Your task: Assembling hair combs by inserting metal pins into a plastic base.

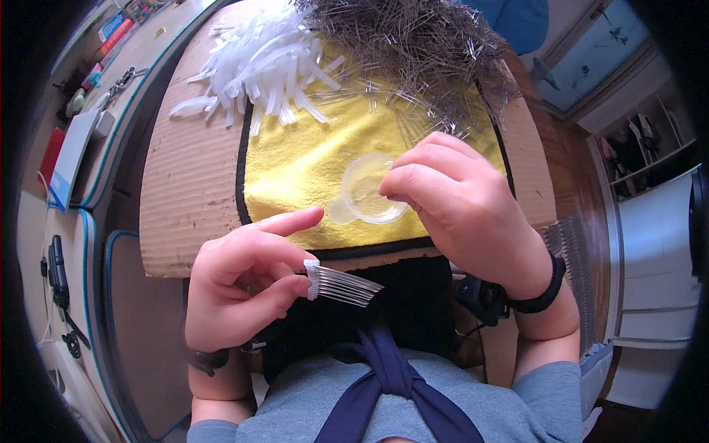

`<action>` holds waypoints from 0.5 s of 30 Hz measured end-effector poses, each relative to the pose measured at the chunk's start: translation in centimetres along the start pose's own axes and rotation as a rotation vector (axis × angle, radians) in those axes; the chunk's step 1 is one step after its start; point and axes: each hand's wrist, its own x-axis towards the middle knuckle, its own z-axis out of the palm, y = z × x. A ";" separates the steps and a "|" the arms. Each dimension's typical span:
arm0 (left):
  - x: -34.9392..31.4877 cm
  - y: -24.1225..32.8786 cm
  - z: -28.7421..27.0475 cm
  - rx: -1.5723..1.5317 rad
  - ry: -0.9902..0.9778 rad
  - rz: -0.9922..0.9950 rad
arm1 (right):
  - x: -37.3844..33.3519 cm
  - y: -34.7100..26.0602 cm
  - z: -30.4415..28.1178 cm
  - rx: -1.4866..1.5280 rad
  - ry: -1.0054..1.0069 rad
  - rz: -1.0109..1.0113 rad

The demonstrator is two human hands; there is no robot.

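One pin row (340, 284), one clear dish (344, 211), one pin heap (425, 52), one white-strip heap (262, 63)
Left hand (244, 288) pinches the row, bodyward of the dish; right hand's (458, 192) hold and the dish's contents: cannot tell.

On the left side there stands a long pale desk (159, 44) with a blue-green edge, and near it a greyish panel (144, 317) with blue trim. On the right, the brown wooden floor (565, 136) runs past an open shelf (653, 168) and a smooth white panel (653, 258). At the upper right is a pale blue surface (598, 70), softly lit.
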 end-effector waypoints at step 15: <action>0.1 -0.1 0.1 0.020 -0.047 -0.011 | 0.8 -0.4 0.0 -0.107 -0.093 0.012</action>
